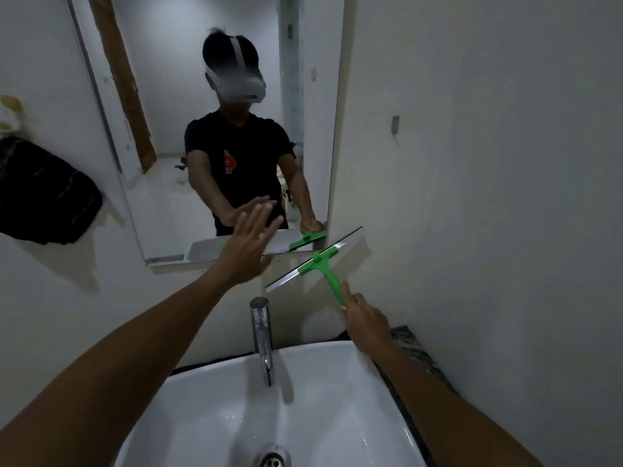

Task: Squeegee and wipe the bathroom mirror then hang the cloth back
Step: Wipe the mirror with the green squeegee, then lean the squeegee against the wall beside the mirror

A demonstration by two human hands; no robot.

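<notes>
The bathroom mirror [161, 136] hangs on the wall above the sink. My right hand [365, 316] grips the green handle of a squeegee [318, 261], whose silver blade tilts just below the mirror's lower right corner, off the glass. My left hand [247, 239] is open with fingers spread, raised in front of the mirror's lower edge; I cannot tell if it touches the glass. A dark cloth [43, 193] hangs on the wall at the left of the mirror.
A white sink [337, 399] with a chrome tap [263, 335] sits directly below. A side wall stands close on the right with a small hook [395, 124]. A speckled countertop edge [418, 345] runs by the sink's right.
</notes>
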